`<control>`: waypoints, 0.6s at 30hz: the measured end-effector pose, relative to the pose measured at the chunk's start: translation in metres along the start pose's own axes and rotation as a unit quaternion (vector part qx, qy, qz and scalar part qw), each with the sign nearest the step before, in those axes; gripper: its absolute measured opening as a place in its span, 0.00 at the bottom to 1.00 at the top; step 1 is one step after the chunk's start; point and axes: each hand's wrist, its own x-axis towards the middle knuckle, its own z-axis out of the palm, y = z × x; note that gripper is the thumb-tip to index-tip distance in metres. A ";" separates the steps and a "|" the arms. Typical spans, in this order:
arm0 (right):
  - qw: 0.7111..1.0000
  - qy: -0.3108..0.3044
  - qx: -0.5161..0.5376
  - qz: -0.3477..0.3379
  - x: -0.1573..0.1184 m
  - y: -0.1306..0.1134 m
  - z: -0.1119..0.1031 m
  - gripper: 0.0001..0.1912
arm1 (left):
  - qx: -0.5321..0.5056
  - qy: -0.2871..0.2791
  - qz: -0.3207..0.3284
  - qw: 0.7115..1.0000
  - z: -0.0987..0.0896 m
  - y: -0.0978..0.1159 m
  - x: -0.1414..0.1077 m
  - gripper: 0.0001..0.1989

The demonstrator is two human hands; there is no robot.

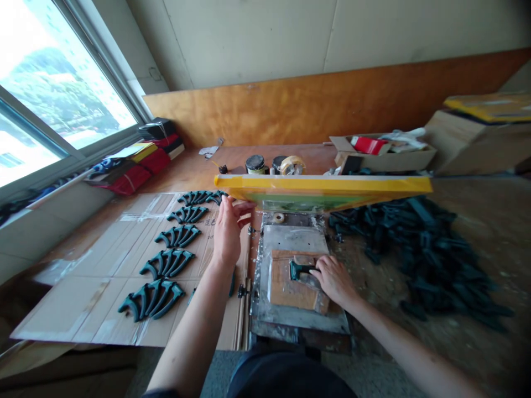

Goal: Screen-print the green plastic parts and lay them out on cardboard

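The right hand [335,281] pinched a green piece [295,270] near the wooden block's [282,294] far edge, apparently positioning it, alignment mattering next; the left hand [228,235] was half-open, hold unclear.

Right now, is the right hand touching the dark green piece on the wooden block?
Touching. The head view shows fingers of the right hand on the near end of the dark green piece, above the wooden block, with no gap between.
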 end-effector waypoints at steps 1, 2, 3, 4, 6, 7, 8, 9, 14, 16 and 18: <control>1.000 0.001 0.014 0.019 -0.001 -0.007 0.001 0.08 | 0.008 0.008 -0.028 1.000 -0.002 -0.012 -0.013 0.29; 0.999 0.008 0.036 0.039 -0.002 -0.015 -0.001 0.09 | 0.024 -0.008 -0.084 0.996 -0.004 -0.028 -0.031 0.31; 0.996 0.026 0.062 0.057 -0.004 -0.025 -0.004 0.09 | 0.041 -0.034 -0.154 0.987 -0.007 -0.045 -0.051 0.32; 0.993 0.048 0.086 0.067 -0.007 -0.038 -0.007 0.10 | 0.066 -0.098 -0.264 0.957 -0.010 -0.063 -0.073 0.33; 0.987 0.092 0.122 0.043 -0.015 -0.068 -0.014 0.08 | 0.045 -0.147 -0.386 0.910 -0.015 -0.098 -0.116 0.33; 0.986 0.099 0.137 0.001 -0.019 -0.083 -0.017 0.07 | 0.016 -0.127 -0.403 0.906 -0.017 -0.111 -0.133 0.32; 0.982 0.093 0.153 -0.054 -0.021 -0.093 -0.020 0.05 | -0.014 -0.088 -0.404 0.910 -0.020 -0.122 -0.145 0.30; 0.977 0.078 0.165 -0.110 -0.022 -0.097 -0.022 0.04 | -0.037 -0.042 -0.397 0.916 -0.025 -0.129 -0.153 0.29; 0.986 0.071 0.136 -0.061 0.000 0.016 -0.024 0.13 | 0.050 0.125 -0.320 0.938 -0.094 -0.135 -0.144 0.28; 0.987 0.114 0.071 0.084 0.015 0.099 -0.016 0.19 | 0.142 0.200 -0.286 0.926 -0.138 -0.135 -0.140 0.26; 0.977 0.130 0.052 0.161 0.028 0.174 -0.003 0.24 | 0.256 0.251 -0.293 0.886 -0.180 -0.138 -0.142 0.23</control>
